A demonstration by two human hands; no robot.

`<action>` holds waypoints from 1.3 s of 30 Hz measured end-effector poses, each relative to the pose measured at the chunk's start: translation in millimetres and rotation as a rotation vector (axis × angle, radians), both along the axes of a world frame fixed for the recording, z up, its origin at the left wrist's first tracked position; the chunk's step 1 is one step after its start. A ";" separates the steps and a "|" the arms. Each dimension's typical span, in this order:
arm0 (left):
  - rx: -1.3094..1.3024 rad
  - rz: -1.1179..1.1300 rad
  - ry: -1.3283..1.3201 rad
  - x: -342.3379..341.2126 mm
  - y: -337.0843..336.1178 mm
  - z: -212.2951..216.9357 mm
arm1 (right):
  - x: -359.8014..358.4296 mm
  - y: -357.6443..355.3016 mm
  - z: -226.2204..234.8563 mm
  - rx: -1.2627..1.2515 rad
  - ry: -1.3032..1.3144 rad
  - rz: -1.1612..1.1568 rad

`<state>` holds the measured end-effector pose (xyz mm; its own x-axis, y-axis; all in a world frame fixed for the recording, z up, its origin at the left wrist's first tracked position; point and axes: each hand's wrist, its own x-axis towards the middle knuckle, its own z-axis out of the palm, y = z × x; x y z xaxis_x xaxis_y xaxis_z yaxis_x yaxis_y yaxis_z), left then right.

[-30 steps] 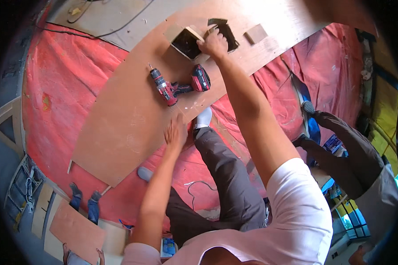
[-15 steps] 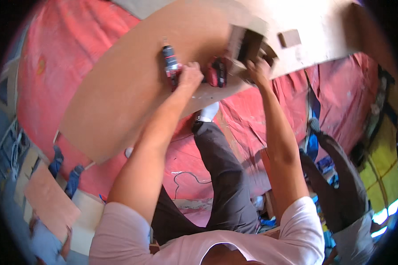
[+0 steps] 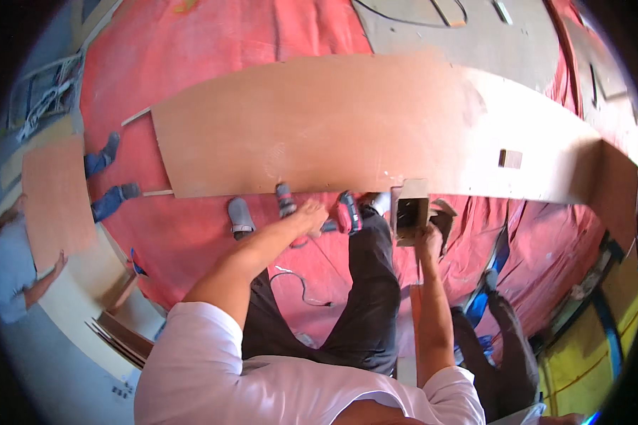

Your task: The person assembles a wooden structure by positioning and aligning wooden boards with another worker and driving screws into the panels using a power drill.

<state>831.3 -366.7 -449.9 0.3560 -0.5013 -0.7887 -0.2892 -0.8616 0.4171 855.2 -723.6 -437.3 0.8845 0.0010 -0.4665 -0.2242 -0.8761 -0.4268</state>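
Observation:
My left hand (image 3: 310,217) is closed round the handle of a red and black cordless drill (image 3: 285,202). The drill's front end points away from me, and its red battery (image 3: 348,214) sticks out to the right of my fist. On the right, an open cardboard box (image 3: 412,212) with its flaps up hangs from my right hand (image 3: 428,241), whose fingers grip its near right side. Its inside looks dark, so I cannot make out the contents. Both things are at the near edge of a long curved plywood panel (image 3: 319,120).
A small dark block (image 3: 510,158) lies on the panel's right part. Red sheeting (image 3: 213,42) covers the floor. At left a person holds a plywood board (image 3: 57,198). Another person's legs (image 3: 503,347) are at right. A black cable (image 3: 305,290) lies near my feet.
Both hands have drawn back toward me with the drill and the box, from over the panel to its near edge. My view has shifted, showing more of the panel.

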 end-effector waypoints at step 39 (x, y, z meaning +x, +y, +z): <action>0.537 0.985 0.239 -298.3 152.8 -304.9 | 243.3 -107.5 -147.7 0.245 0.046 -0.329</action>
<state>533.0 -213.9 -754.8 0.2193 0.3334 -0.9169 0.6469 -0.7532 -0.1191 1098.5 -831.1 -585.0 0.8345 -0.1626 -0.5264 -0.4991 -0.6279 -0.5972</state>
